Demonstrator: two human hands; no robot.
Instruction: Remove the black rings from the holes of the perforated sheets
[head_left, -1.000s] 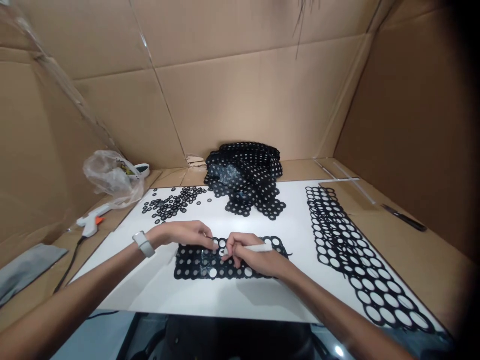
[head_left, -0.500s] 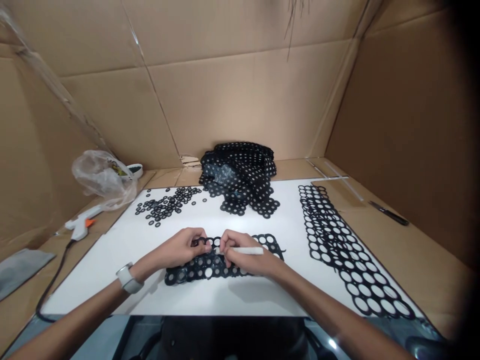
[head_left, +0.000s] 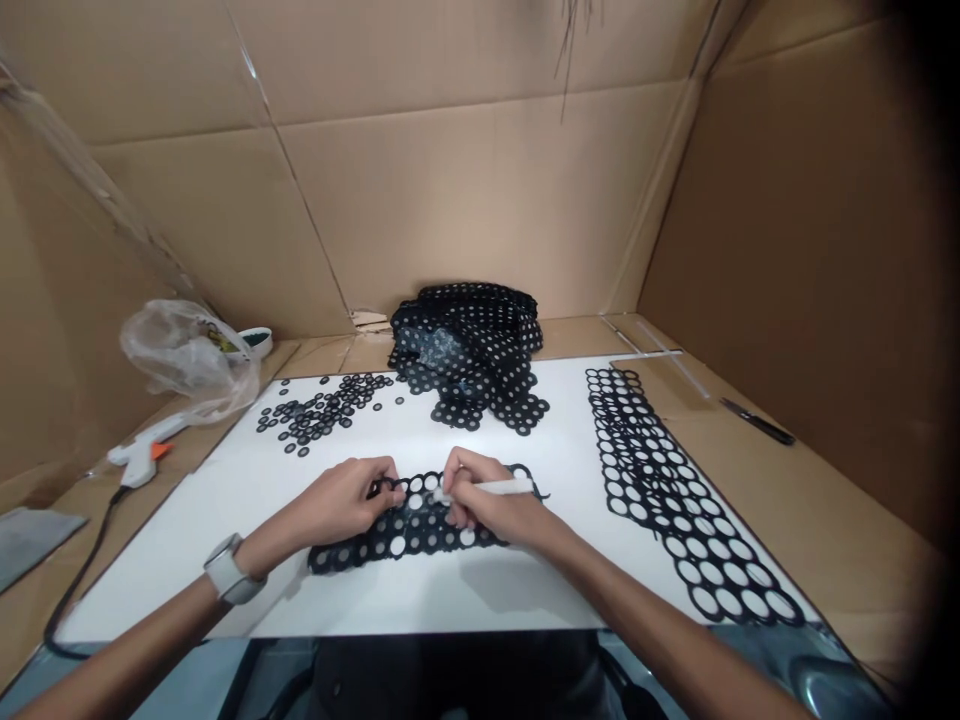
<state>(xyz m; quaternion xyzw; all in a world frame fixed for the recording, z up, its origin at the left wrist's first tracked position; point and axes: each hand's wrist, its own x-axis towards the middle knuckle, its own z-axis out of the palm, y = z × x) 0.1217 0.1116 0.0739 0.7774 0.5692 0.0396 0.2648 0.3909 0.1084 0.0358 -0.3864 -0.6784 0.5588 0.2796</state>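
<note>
On the white board lies a strip of joined black rings [head_left: 360, 552], some showing white centres and others grey ones. My left hand [head_left: 351, 497] pinches the strip's far edge between thumb and fingers; a pale watch [head_left: 232, 570] is on that wrist. In my right hand [head_left: 491, 502] is a slim white pen-like stick [head_left: 506, 487], gripped as one holds a pen. Its tip is over the strip's upper rows, close to my left fingertips. My right hand hides part of the strip's right half.
Loose black rings [head_left: 330, 408] are scattered at the back left. A heap of black ring mesh [head_left: 469, 340] stands behind. Another ring sheet [head_left: 660, 480] lies right, near a knife [head_left: 757, 421]. A glue gun [head_left: 142, 455] and plastic bag [head_left: 187, 350] sit left, by cardboard walls.
The view has shifted slightly, moving the scene leftward. My right hand with the stick has moved a little right along the strip, uncovering more rings. My left hand keeps its pinch.
</note>
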